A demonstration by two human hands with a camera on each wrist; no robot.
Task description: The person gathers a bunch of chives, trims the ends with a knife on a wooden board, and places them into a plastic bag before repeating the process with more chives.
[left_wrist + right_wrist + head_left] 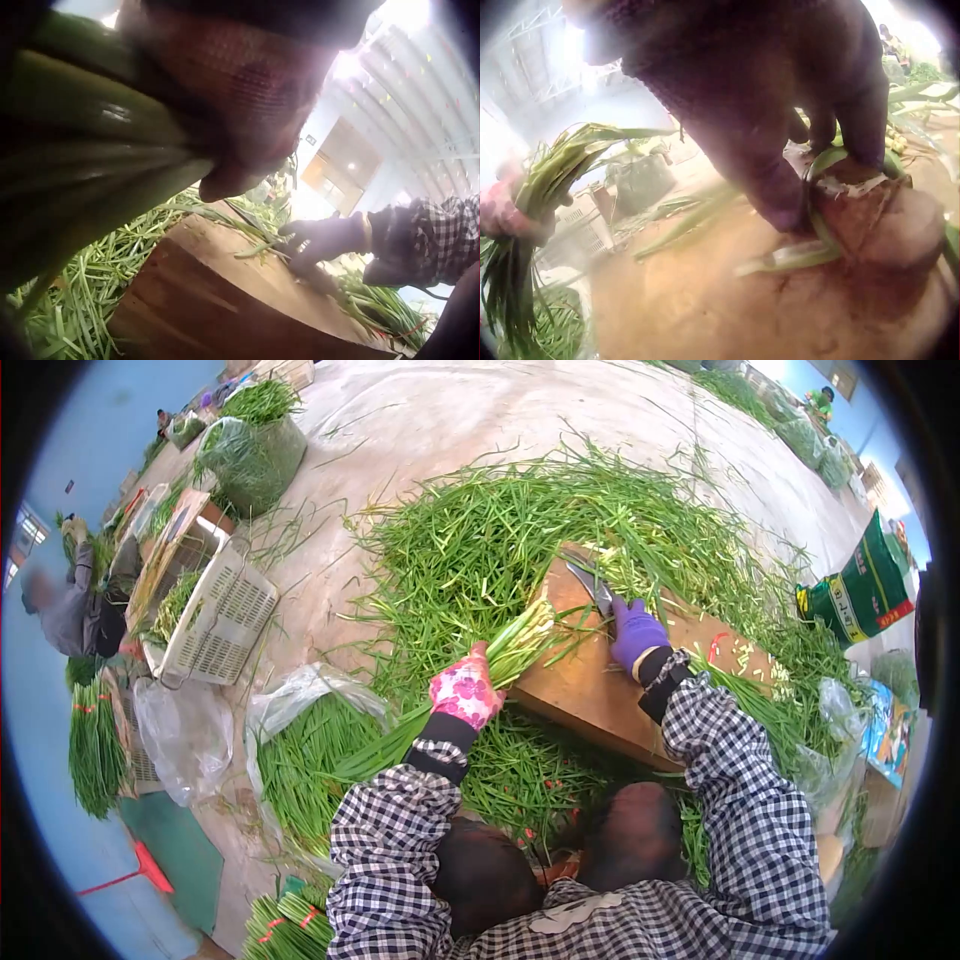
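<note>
My left hand, in a pink and white flowered glove, grips a bunch of garlic chives. The pale cut ends point up and right over a wooden chopping block; long green leaves trail down left. On the block, my right hand, in a purple glove, holds a knife, its blade pointing away to the upper left. In the right wrist view a thick brown handle shows at the gloved fingers, with a loose green leaf draped against it.
Loose green trimmings heap around the block. A plastic-lined pile of chives lies left, beyond it a white crate. Banded bundles sit lower left; a green sack stands right. Another person is at the far left.
</note>
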